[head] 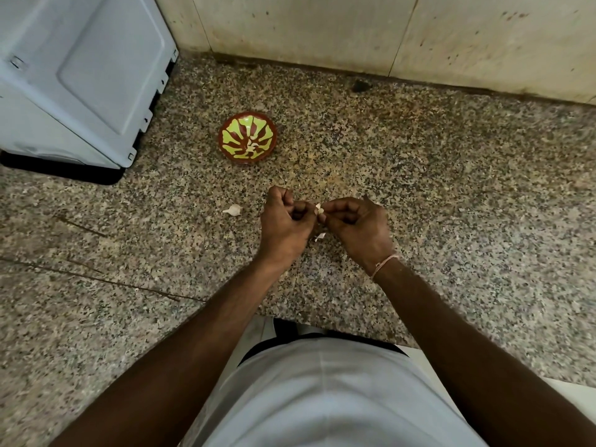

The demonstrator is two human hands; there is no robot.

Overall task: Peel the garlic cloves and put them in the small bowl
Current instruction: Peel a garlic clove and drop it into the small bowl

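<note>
I can't see much of the garlic clove [318, 209]: only a pale sliver shows between the two hands, the rest covered by fingertips. How much skin is left on it, can't tell. Left hand [287, 221] is curled, thumb and forefinger pinching the clove's left side; right hand [354, 225] is curled too, its fingertips pinching the other side, a thin thread band [383, 264] on that wrist. Both hands sit near the small bowl [248, 138], on the side toward me, not touching it.

Inside the bowl I make out pale bits at the centre, approx 2 or 3, but they blend w/ the yellow-green pattern, so no sure count.

One more unpeeled clove [233, 209] lies on the granite counter [451, 188], between bowl and me, just left of the left hand. One scrap of peel [320, 237] lies under the hands.

The grey appliance [80, 75] left of the bowl is cut off by the frame's top and left. The tiled wall [354, 30] runs behind the bowl. Counter to the bowl's right is bare stone. The counter's front edge is below my forearms, partly hidden by my white shirt [322, 388].
</note>
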